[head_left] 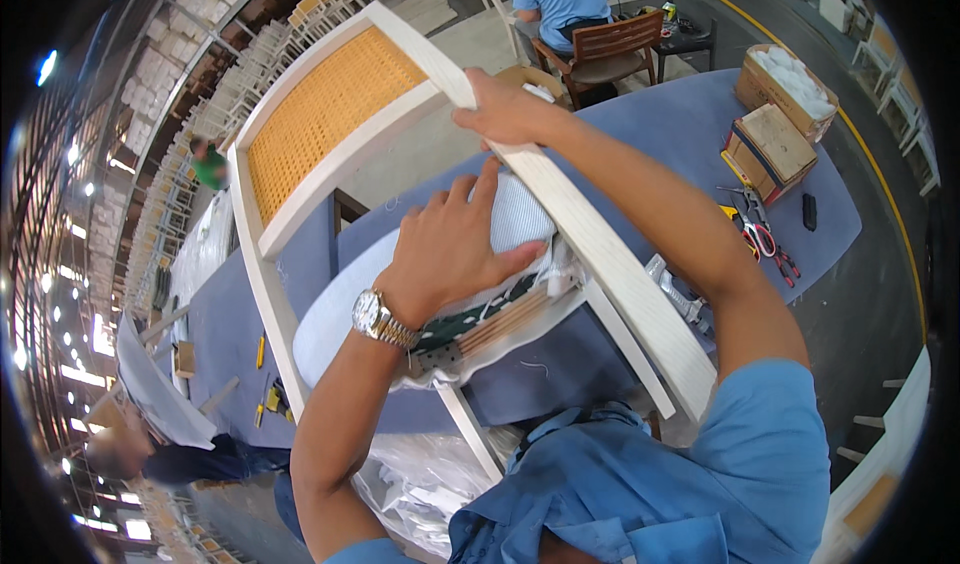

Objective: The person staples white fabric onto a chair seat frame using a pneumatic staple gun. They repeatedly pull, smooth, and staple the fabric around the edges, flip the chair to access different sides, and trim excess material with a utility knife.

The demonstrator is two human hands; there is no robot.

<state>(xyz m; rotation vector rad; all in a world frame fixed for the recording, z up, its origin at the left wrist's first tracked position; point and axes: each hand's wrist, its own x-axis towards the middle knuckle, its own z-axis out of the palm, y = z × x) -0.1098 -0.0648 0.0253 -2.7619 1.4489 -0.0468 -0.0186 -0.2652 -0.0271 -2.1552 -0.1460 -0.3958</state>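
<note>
A long counter (640, 134) with a blue cover runs from lower left to upper right of the frame. On it lies a white wooden chair (300, 184), tipped over, its woven cane back at upper left. At frame centre its seat cushion (520, 214) faces up, with dark webbing showing at the near edge. The left hand (450, 249), a watch on its wrist, presses flat on the cushion, fingers spread open. The right hand (505, 114) has its fingers closed around a chair rail just above. Cardboard boxes (775, 129) and pliers (765, 239) sit at right.
</note>
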